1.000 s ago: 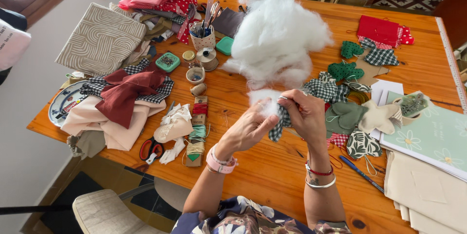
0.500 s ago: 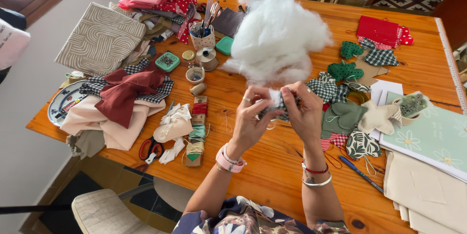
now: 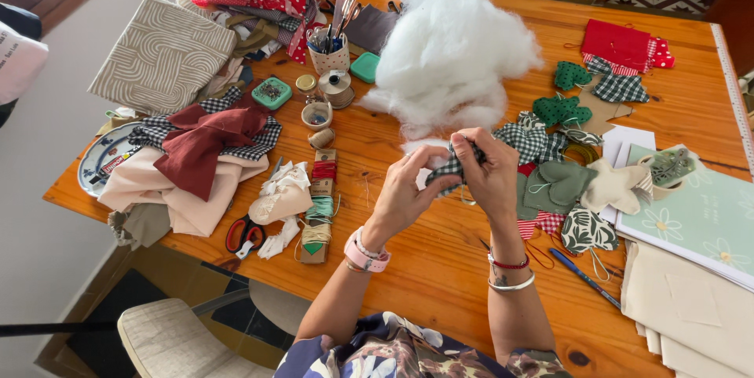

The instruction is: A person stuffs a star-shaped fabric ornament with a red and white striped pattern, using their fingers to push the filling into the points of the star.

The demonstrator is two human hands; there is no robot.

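I saw both hands raised just above the wooden table (image 3: 440, 268), meeting over a small dark green checked fabric piece (image 3: 449, 168). The left hand (image 3: 410, 188) was closed on the piece from the left, thumb and fingertips pinching its edge. The right hand (image 3: 488, 172) gripped it from the right, fingers curled over the top. A little white filling showed at the piece, touching the fingers of both hands.

I took the big heap of white stuffing (image 3: 449, 56) as my landmark. The held piece hung just in front of it, near its front edge. To the right of the heap lay green and checked fabric shapes (image 3: 561, 109) and a red cloth (image 3: 620, 42). To its left stood a dotted cup of tools (image 3: 328, 54), with a teal pin box (image 3: 272, 92) further left. In front of the heap and to the left, spools of thread and twine (image 3: 318, 205) lay in a row, with red-handled scissors (image 3: 245, 233) beside them. Folded maroon and cream cloths (image 3: 196, 158) lay well to the left of the heap.
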